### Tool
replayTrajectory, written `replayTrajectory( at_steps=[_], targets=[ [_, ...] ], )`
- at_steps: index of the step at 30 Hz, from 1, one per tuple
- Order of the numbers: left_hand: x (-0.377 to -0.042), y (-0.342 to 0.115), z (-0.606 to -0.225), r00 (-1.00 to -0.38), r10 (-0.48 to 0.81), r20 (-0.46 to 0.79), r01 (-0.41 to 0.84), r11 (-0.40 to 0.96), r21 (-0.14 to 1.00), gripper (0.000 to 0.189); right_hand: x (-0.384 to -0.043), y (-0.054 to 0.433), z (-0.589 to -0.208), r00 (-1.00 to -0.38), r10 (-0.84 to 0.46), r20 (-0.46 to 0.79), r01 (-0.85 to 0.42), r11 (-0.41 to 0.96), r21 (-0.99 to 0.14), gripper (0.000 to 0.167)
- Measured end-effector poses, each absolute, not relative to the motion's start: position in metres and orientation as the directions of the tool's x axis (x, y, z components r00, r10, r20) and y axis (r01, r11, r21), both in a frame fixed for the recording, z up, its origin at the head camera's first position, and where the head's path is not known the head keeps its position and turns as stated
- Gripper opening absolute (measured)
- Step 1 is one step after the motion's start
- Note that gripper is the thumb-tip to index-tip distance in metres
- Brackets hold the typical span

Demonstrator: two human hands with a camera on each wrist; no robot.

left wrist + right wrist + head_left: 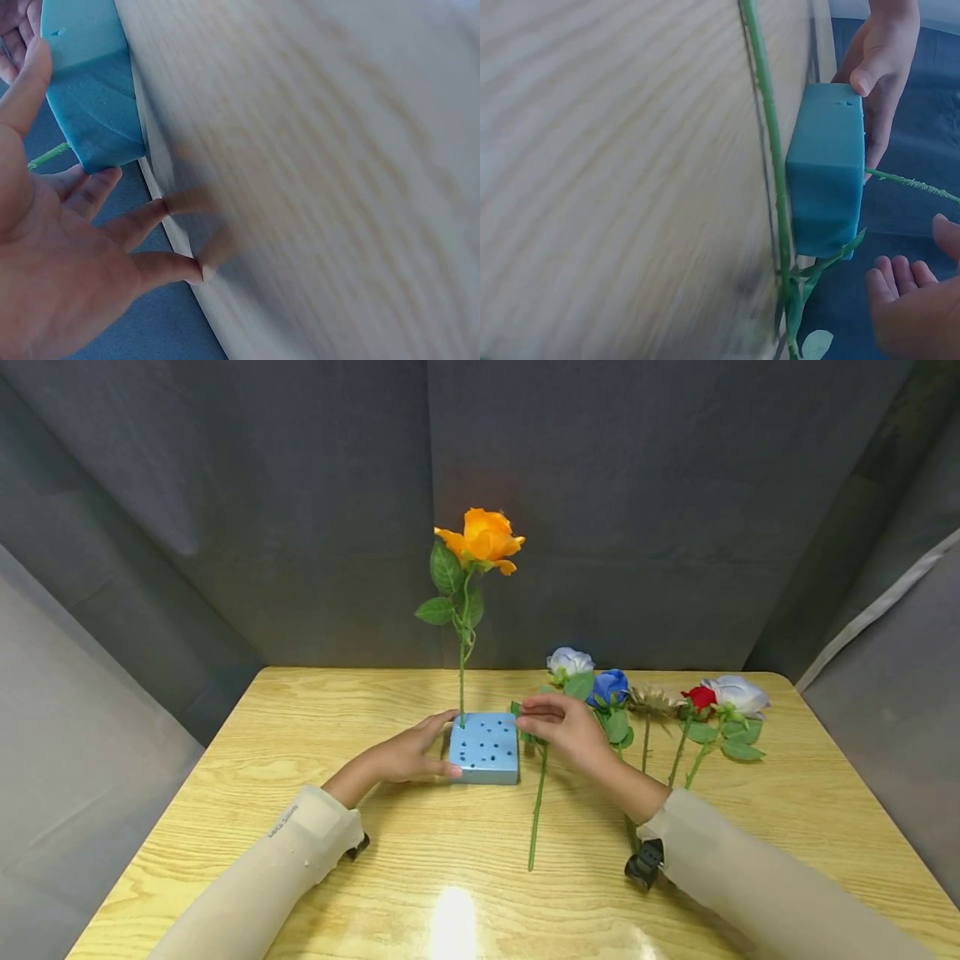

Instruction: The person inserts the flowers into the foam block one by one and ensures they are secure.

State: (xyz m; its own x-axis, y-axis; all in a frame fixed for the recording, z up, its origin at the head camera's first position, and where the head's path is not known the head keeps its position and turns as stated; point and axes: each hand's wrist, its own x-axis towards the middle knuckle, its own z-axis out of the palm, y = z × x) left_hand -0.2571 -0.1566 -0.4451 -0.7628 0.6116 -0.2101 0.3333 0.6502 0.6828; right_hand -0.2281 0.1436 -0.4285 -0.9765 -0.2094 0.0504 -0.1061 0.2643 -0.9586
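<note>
A blue foam block (484, 768) dotted with small holes lies on the table. Thumb at its front corner and fingers at its back, my left hand (408, 752) grips the block's left side. One orange rose (483, 537) stands upright with its stem in the block's back left part. My right hand (570, 731) hovers just right of the block, holding nothing; the right wrist view shows its thumb and fingers (904, 274) apart. Below that hand lies a pale bluish-white rose (570, 662), its stem (537, 810) pointing toward the table's front edge and its middle partly hidden.
Right of it lie a blue rose (609, 687), a dull brownish flower (651, 700), a red rose (701, 697) and another whitish rose (738, 695). My right forearm covers some stems. A dark curtain (337, 527) hangs behind the wooden table (315, 718).
</note>
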Motion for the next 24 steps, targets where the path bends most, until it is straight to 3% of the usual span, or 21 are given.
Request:
replayTrajectory(
  at_steps=[9, 24],
  targets=[
    [-0.257, -0.157, -0.445, -0.762, 0.61, -0.217, 0.325, 0.651, 0.686, 0.107, -0.214, 0.161, -0.439, -0.979, -0.195, 0.066, -0.12, 0.28, -0.952, 0.05],
    [-0.259, -0.159, -0.449, -0.764, 0.602, -0.233, 0.312, 0.661, 0.683, 0.108, -0.182, 0.171, -0.451, -0.989, -0.134, -0.064, 0.022, 0.294, -0.956, 0.057]
  ],
)
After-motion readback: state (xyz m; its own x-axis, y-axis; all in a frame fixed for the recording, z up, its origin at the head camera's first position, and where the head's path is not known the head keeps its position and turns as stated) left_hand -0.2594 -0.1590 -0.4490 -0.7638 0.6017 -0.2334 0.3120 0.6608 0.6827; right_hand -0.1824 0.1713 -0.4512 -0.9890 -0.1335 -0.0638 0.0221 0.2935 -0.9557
